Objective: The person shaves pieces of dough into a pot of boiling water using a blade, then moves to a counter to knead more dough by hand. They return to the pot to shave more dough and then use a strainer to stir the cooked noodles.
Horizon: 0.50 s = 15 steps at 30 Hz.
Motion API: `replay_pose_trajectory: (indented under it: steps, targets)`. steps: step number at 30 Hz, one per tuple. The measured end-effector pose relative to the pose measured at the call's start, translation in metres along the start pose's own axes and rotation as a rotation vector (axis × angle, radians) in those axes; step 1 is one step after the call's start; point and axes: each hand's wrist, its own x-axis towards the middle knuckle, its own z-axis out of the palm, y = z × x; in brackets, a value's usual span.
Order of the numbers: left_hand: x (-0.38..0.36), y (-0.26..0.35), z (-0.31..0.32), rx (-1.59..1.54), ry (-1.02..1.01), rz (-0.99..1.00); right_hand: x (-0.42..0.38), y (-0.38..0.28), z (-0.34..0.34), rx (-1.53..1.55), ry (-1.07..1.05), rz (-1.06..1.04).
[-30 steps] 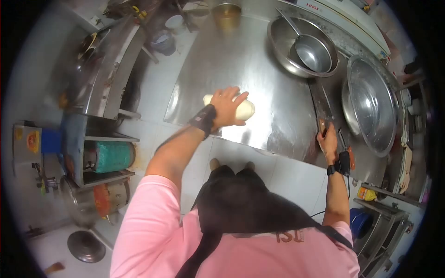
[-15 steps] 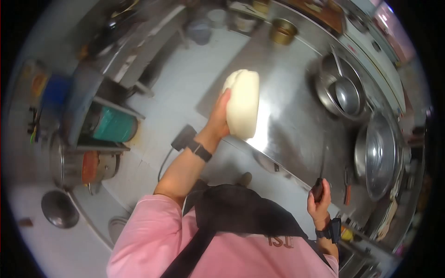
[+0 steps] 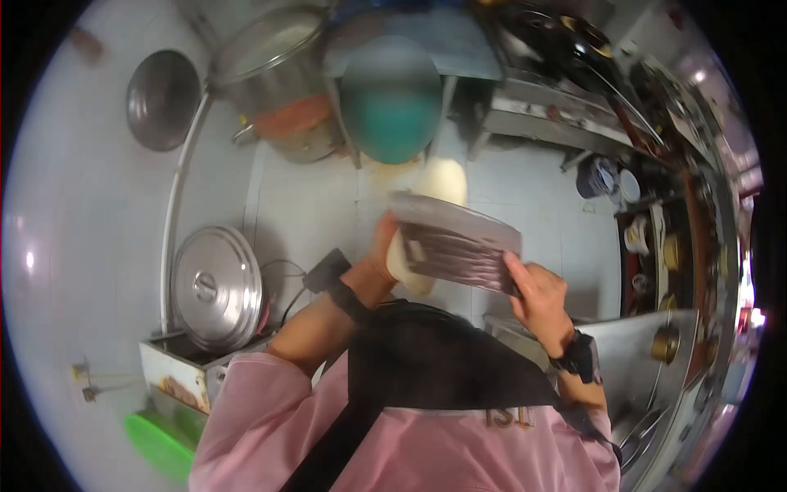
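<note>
A long, pale block of dough [image 3: 443,180] lies along my left hand [image 3: 384,246], which is closed around its side in front of my chest. My right hand [image 3: 543,297] grips a wide, flat-bladed knife [image 3: 469,250] at its near right end. The blade, slightly blurred, crosses over the middle of the dough and hides that part. Both ends of the dough show, one beyond the blade and one on the near side. The left fingers are mostly hidden by the blade and the dough.
A large metal pot [image 3: 266,66] and a teal bucket [image 3: 392,123] stand ahead. At left, a round metal lid [image 3: 217,287] rests above a white metal unit [image 3: 176,369]. The steel table [image 3: 611,344] is at right. A green basin [image 3: 160,443] lies at lower left.
My view has turned left, from the steel table toward the pot and bucket. My right hand has lifted the knife from the table and brought it over the dough.
</note>
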Motion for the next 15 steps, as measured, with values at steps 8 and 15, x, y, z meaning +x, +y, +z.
replay_pose_trajectory:
  steps: [8, 15]
  targets:
    - [0.028, 0.138, 0.015, 0.132, 0.214, 0.364, 0.226, 0.034, 0.088, 0.039, -0.165, -0.387]
    - [0.059, 0.199, 0.034, 0.119, 0.047, 0.787, 0.357, 0.063, 0.136, 0.183, 0.057, -0.696]
